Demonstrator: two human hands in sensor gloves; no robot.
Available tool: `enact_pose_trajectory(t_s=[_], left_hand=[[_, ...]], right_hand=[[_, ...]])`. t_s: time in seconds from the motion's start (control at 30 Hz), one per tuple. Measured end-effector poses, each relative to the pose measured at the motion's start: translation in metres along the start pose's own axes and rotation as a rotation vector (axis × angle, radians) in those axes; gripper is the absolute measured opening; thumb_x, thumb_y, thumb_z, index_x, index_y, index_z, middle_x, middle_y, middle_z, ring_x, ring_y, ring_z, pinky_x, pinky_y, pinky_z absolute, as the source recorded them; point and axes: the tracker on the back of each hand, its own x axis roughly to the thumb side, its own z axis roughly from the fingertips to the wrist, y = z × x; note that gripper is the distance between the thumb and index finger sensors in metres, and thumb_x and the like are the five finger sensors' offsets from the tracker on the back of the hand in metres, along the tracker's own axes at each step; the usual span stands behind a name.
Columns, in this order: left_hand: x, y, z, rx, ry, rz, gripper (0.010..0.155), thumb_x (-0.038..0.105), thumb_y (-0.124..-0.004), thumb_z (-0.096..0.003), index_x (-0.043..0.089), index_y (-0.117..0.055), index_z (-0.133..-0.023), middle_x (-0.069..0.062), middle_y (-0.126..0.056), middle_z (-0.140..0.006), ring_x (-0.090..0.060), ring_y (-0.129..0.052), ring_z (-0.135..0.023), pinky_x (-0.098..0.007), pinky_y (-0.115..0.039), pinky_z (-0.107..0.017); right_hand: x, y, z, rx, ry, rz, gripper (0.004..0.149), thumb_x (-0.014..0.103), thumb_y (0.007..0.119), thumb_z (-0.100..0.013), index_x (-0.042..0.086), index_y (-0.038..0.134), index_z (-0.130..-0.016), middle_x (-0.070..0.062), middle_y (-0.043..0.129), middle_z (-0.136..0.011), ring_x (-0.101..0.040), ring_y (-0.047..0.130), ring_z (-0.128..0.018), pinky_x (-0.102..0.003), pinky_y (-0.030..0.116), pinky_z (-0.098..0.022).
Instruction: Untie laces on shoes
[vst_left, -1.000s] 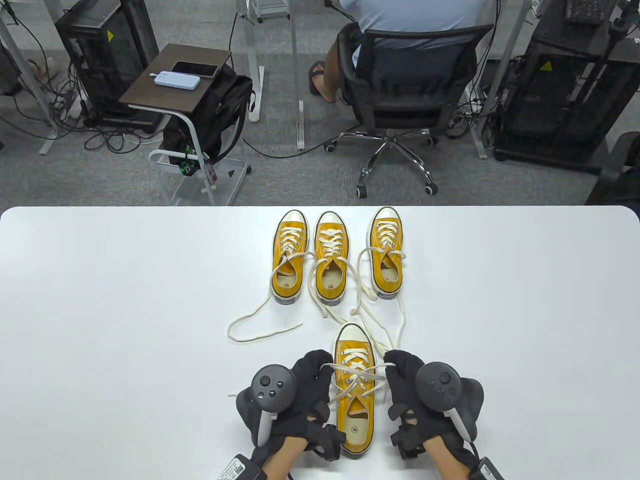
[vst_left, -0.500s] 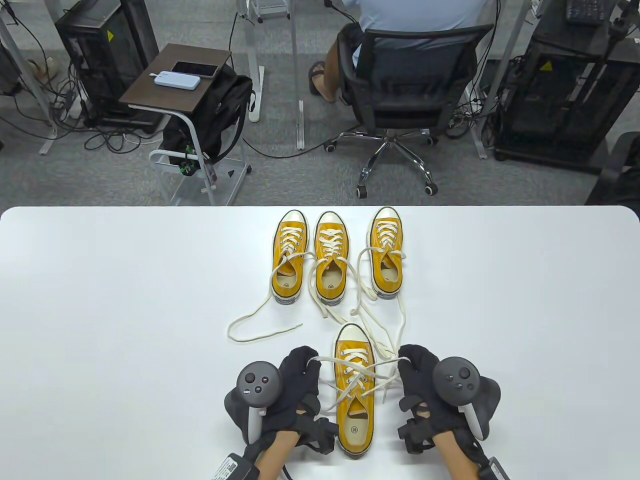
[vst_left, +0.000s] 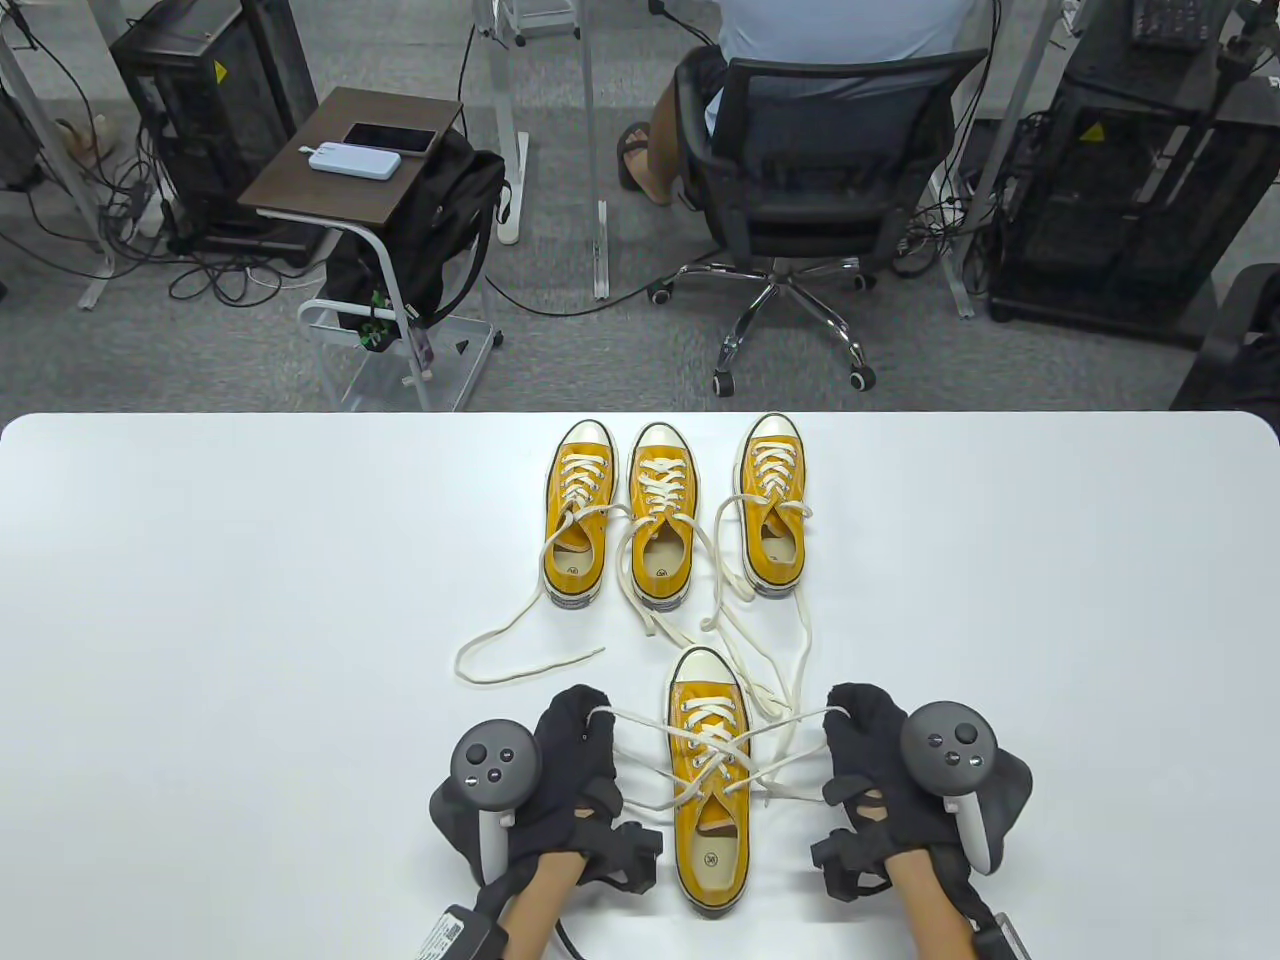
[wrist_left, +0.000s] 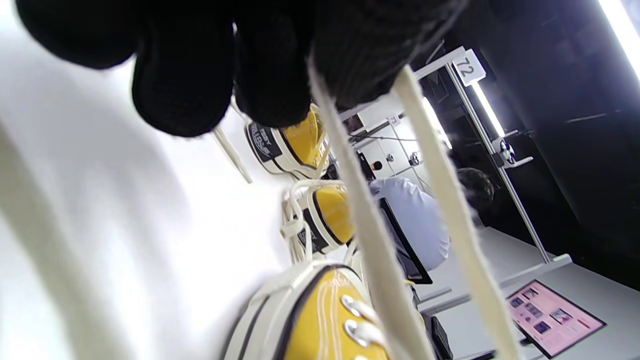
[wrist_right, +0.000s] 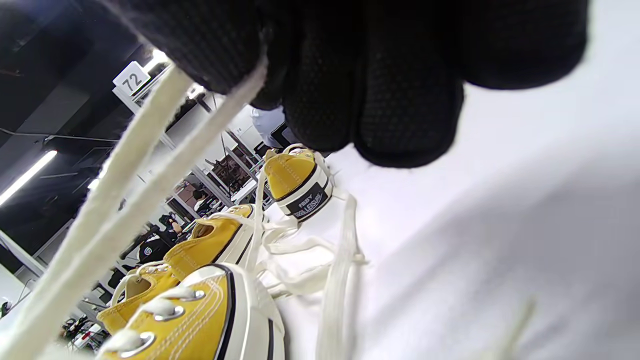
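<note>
Now left hand (vst_left: 575, 745) and right hand (vst_left: 868, 745) are each pinching a lace (vst_left: 640, 720) strand, spreading wider than a second ago; bow on near shoe (vst_left: 710, 780) is pulling loose; three far shoes (vst_left: 665, 515) are lying already untied; wrist views are showing doubled strands under fingertips (wrist_left: 350, 65), hidden from above.

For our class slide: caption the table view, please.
Both gloved hands, left hand and right hand, pull lace ends sideways from the nearest yellow sneaker.

Beyond the white table (vst_left: 200, 600), grey carpet (vst_left: 560, 350) holds 1 occupied office chair (vst_left: 810, 190) and a brown side table (vst_left: 350, 160).
</note>
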Motion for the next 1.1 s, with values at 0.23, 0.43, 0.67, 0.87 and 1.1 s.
enact_pose_trajectory(t_s=[0.23,0.43,0.67,0.87,1.1], left_hand=[[-0.011,0.007,-0.007,0.030,0.059,0.012,0.042,0.044,-0.075,-0.0482,0.026,-0.078,-0.086,-0.008,-0.087,-0.087,-0.035,-0.095,-0.064,-0.050,-0.082,-0.045],[-0.017,0.014,-0.012,0.059,0.096,0.014,0.042,0.041,-0.073,-0.0492,0.025,-0.078,-0.087,-0.009,-0.085,-0.089,-0.036,-0.094,-0.066,-0.051,-0.081,-0.045],[-0.026,0.024,-0.018,0.098,0.136,0.017,0.042,0.039,-0.072,-0.0494,0.024,-0.077,-0.088,-0.010,-0.084,-0.089,-0.037,-0.094,-0.066,-0.051,-0.081,-0.045],[-0.029,0.029,-0.020,0.121,0.134,-0.032,0.040,0.035,-0.072,-0.0491,0.024,-0.079,-0.087,-0.010,-0.086,-0.087,-0.036,-0.094,-0.064,-0.050,-0.082,-0.044],[-0.029,0.033,-0.021,0.140,0.133,-0.055,0.039,0.034,-0.074,-0.0484,0.025,-0.082,-0.085,-0.010,-0.088,-0.085,-0.035,-0.095,-0.063,-0.049,-0.082,-0.043]], right_hand=[[-0.013,-0.006,-0.005,-0.024,0.075,-0.045,0.040,0.041,0.081,-0.045,0.019,0.077,-0.079,-0.018,0.092,-0.077,-0.037,0.098,-0.048,-0.054,0.079,-0.037],[-0.021,-0.012,-0.009,-0.036,0.127,-0.081,0.041,0.038,0.080,-0.046,0.018,0.076,-0.082,-0.019,0.090,-0.079,-0.037,0.098,-0.048,-0.054,0.079,-0.037],[-0.037,-0.022,-0.013,-0.035,0.216,-0.183,0.040,0.038,0.079,-0.047,0.018,0.076,-0.081,-0.020,0.089,-0.081,-0.037,0.097,-0.049,-0.054,0.079,-0.037],[-0.043,-0.027,-0.014,-0.040,0.258,-0.258,0.041,0.037,0.077,-0.048,0.016,0.072,-0.082,-0.023,0.084,-0.085,-0.038,0.096,-0.051,-0.055,0.077,-0.038],[-0.042,-0.027,-0.014,-0.040,0.242,-0.243,0.040,0.033,0.078,-0.048,0.016,0.068,-0.083,-0.022,0.082,-0.086,-0.037,0.096,-0.051,-0.054,0.078,-0.039]])
